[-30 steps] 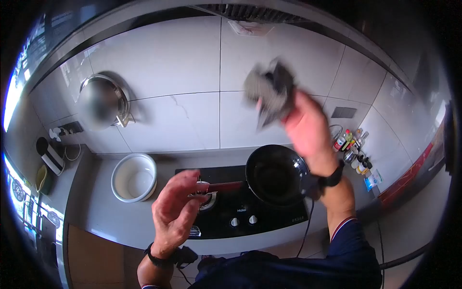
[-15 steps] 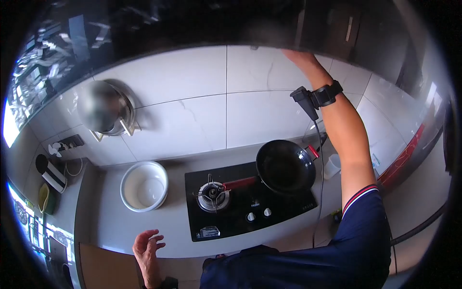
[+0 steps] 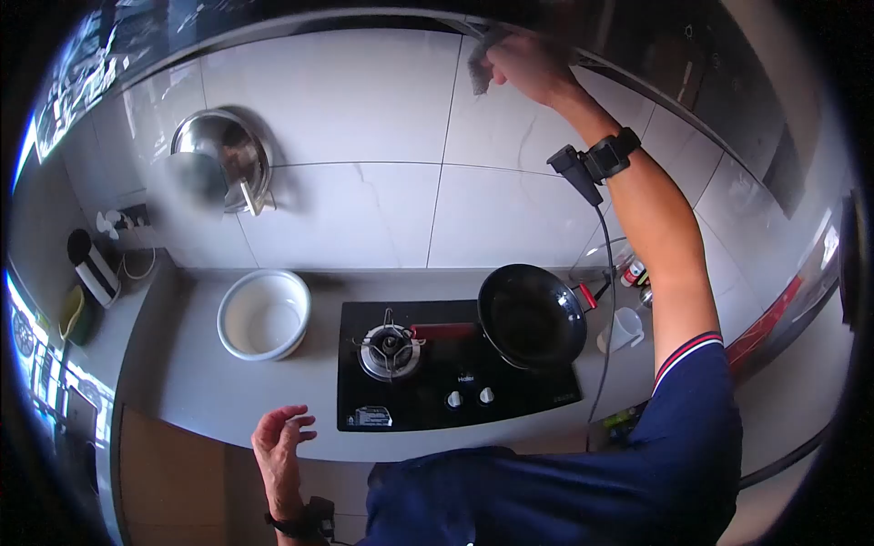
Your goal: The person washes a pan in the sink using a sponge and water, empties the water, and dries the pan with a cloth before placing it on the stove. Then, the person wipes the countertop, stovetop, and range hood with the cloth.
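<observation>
My right hand point(image 3: 526, 68) is raised high at the top of the view, its fingers closed on a grey cloth point(image 3: 481, 73). The cloth is by the underside of the range hood point(image 3: 364, 25), in front of the tiled wall. My left hand point(image 3: 282, 439) hangs low at the counter's front edge, fingers apart and curled a little, with nothing in it. A black wok point(image 3: 531, 317) with red handles sits on the right side of the black gas stove point(image 3: 419, 409). The left burner point(image 3: 391, 350) is bare.
A white basin point(image 3: 264, 316) stands on the counter left of the stove. A metal lid point(image 3: 223, 150) hangs on the wall. A clear plastic jug point(image 3: 623, 329) and bottles point(image 3: 635, 273) are right of the wok. A cable hangs from my right wrist.
My right hand, with the cloth, has gone up from in front of the wall to the hood. My left hand has moved from over the stove down and left. The view has shifted.
</observation>
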Demonstrator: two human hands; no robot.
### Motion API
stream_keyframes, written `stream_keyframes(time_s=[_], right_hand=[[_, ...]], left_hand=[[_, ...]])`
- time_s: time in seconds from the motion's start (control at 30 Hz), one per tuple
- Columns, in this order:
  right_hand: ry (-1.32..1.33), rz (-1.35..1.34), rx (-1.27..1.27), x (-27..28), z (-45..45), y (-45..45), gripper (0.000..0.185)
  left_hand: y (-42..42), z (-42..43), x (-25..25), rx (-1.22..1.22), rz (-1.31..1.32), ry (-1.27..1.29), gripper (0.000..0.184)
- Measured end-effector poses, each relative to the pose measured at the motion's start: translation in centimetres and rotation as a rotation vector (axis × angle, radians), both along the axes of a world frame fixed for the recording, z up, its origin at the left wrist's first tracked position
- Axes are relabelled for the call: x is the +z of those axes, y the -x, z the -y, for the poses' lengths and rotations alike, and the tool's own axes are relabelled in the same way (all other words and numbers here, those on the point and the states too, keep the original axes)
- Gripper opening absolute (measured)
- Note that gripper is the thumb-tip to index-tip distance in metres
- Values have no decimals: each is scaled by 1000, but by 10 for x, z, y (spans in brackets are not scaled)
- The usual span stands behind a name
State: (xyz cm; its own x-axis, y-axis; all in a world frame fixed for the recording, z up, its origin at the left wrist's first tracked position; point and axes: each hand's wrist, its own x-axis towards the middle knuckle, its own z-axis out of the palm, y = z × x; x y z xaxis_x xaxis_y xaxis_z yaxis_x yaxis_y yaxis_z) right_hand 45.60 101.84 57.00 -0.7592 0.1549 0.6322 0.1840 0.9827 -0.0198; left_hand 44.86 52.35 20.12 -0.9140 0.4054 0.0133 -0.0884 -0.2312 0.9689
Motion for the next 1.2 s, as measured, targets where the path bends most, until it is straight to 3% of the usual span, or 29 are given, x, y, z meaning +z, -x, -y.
stream_keyframes(time_s=[0.07,0.17,0.2,0.27,0.4,0.5,0.6,0.7,0.8,0.9,0.97,1.03,1.13,1.2], right_hand=[[-210,73,-24,9,4,5,38],[-396,-259,182,11,25,5,34],[-329,-292,133,9,46,3,29],[-386,-313,268,-1,11,15,29],[-230,-111,166,-5,8,22,30],[-320,-290,162,-3,41,18,26],[-342,-301,312,7,35,29,46],[-47,-340,364,-1,43,21,28],[192,-83,192,-4,34,14,32],[164,-258,195,-2,22,0,36],[-261,-508,302,2,2,-17,35],[-493,-640,334,-4,-15,-29,33],[-410,-656,287,-21,-46,-30,28],[-161,-622,224,-30,-58,-24,25]], left_hand=[[-5,2,-6,39,-16,-12,20],[-9,1,-6,56,6,-3,19],[-10,2,-5,55,11,4,19],[-11,0,-7,54,4,-15,19],[-19,10,-12,61,-4,39,19],[-17,22,-25,76,30,12,18],[-13,20,-30,62,55,22,19],[-13,6,-18,53,52,-35,18],[-12,4,-17,44,46,-14,18],[-17,15,-23,98,83,33,18],[-20,23,-29,145,111,32,18],[-20,25,-32,162,123,36,17],[-17,21,-28,154,98,28,17],[-18,13,-18,121,74,26,17]])
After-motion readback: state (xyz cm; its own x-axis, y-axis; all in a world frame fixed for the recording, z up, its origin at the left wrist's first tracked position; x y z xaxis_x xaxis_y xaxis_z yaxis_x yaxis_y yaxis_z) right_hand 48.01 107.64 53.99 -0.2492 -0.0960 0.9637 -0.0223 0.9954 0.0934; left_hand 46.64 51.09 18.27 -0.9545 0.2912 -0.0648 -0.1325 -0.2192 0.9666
